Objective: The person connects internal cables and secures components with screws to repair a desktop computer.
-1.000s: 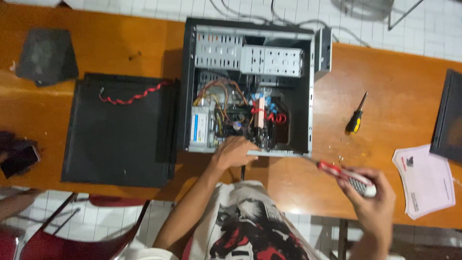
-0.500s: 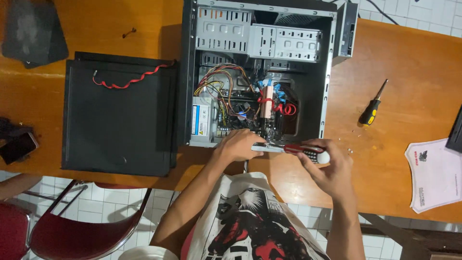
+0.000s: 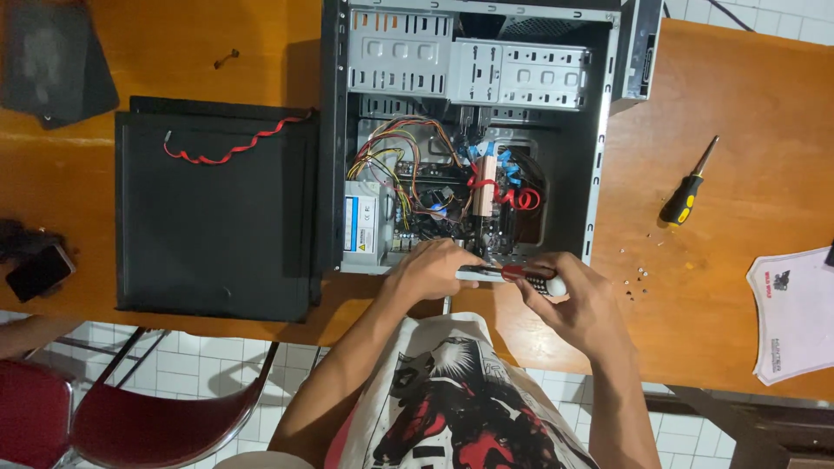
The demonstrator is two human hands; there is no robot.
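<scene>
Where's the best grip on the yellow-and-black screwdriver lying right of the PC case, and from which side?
Take the yellow-and-black screwdriver by its thick handle, the end nearer the person, probably from above with fingers across it. It lies flat on the wooden table, shaft angled up and away, with bare wood around the handle. The thin shaft gives little to hold. Small screws lie scattered just below, so avoid sweeping through them.

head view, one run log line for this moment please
left hand: at open computer case edge | right hand: holds red-handled screwdriver | spare screwdriver on table
</scene>
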